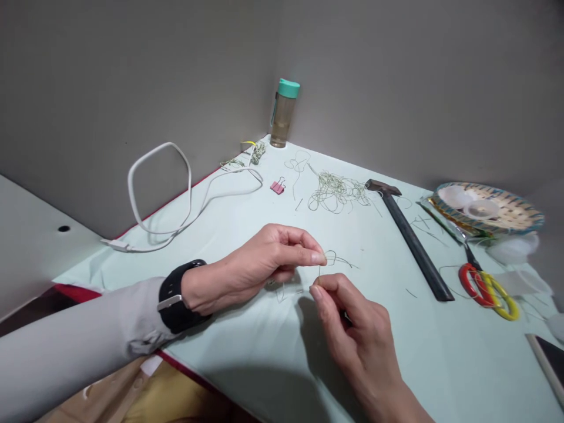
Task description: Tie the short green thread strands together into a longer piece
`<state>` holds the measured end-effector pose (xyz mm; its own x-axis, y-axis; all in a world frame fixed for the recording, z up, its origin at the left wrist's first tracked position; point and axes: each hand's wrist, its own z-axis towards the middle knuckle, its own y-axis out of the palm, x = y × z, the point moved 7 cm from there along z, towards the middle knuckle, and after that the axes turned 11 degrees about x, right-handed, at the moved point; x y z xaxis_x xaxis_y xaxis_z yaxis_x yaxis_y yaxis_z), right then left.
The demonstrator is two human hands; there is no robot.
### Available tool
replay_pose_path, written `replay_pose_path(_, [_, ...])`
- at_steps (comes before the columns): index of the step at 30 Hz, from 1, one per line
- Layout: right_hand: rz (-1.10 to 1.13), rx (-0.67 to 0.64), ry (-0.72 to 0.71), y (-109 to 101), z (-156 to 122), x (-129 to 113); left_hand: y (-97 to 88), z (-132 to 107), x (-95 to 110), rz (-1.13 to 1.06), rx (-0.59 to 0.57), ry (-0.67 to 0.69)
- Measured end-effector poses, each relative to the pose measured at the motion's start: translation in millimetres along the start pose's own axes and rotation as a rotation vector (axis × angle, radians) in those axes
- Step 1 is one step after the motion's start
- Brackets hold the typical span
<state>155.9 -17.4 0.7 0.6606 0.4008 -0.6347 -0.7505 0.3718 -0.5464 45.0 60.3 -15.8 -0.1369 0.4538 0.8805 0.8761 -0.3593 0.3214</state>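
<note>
My left hand pinches a thin greenish thread between thumb and forefinger just above the pale green table cover. My right hand pinches the lower part of the same thread right below it, fingertips almost touching those of the left. The thread curls off to the right of the fingers. A black watch sits on my left wrist.
A tangle of the same thread lies farther back, beside a pink binder clip and a hammer. Red-and-yellow scissors and a woven basket are right. A white cable and bottle stand behind.
</note>
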Motion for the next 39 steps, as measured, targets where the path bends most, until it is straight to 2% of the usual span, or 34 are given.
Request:
replay_pose_path(4, [-0.022, -0.009, -0.039, 1, -2, 2, -0.3, 2, -4, -0.042, -0.028, -0.002])
replay_pose_path(6, [-0.03, 0.014, -0.009, -1, -1, 2, -0.4, 3, -4, -0.048, -0.031, -0.006])
replay_pose_path(12, [0.066, 0.292, 0.312, -32, 1, 21, 0.9, 2, -2, -0.006, -0.056, -0.009])
replay_pose_path(15, [0.176, 0.354, 0.384, -43, 2, 35, 1.5, 1, -2, 0.015, -0.095, -0.007])
replay_pose_path(20, [0.304, 0.427, 0.402, -53, 6, 50, 2.2, -1, -2, 0.014, -0.147, -0.02])
replay_pose_path(29, [0.42, 0.645, 0.407, -75, 21, 52, 1.1, -4, 9, -0.009, -0.208, -0.001])
replay_pose_path(39, [0.448, 0.744, 0.401, -95, 30, 49, -2.9, -1, 12, -0.018, -0.213, 0.043])
